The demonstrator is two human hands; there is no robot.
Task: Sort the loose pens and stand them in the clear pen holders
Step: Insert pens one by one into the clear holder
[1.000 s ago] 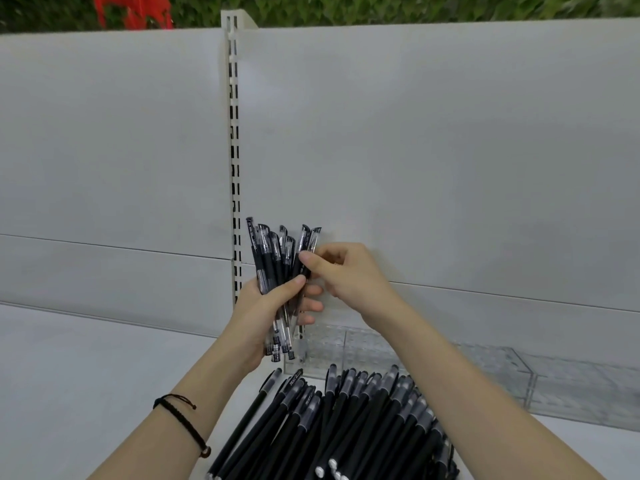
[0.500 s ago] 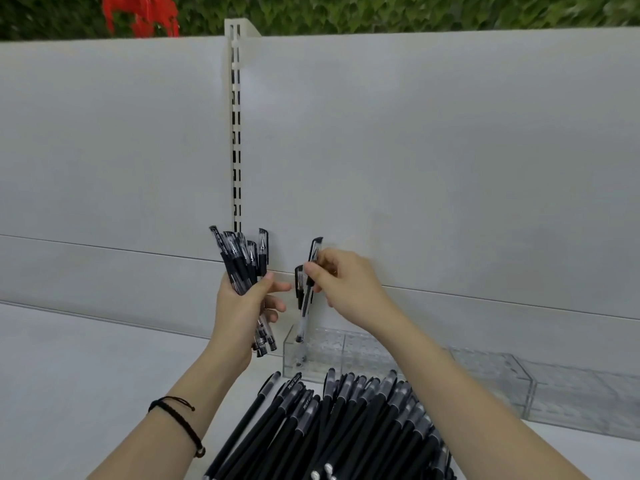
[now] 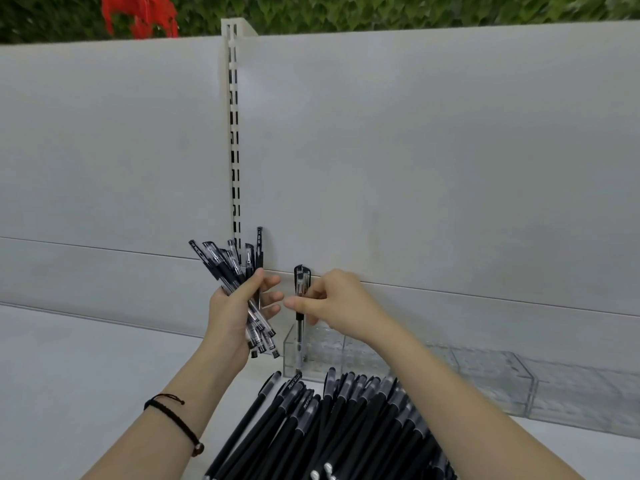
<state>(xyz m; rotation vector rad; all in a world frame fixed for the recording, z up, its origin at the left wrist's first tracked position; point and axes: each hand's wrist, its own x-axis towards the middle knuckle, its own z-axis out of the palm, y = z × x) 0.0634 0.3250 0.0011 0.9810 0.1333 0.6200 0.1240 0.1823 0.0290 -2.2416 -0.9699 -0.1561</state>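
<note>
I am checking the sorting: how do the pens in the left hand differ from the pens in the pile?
The bundle in the left hand has clear barrels; the pile has solid black ones. The bundle is gripped roughly upright and fanned; the pile lies flat on the shelf. The bundle is small; the pile holds many more. Both are capped pens.

Both bare forearms reach forward, hands close together. The left hand [image 3: 232, 315] curls its fingers round a bundle of clear black-capped pens [image 3: 227, 268]. The right hand [image 3: 343, 306] pinches one upright clear black-capped pen [image 3: 300, 280] between thumb and fingers.
</note>
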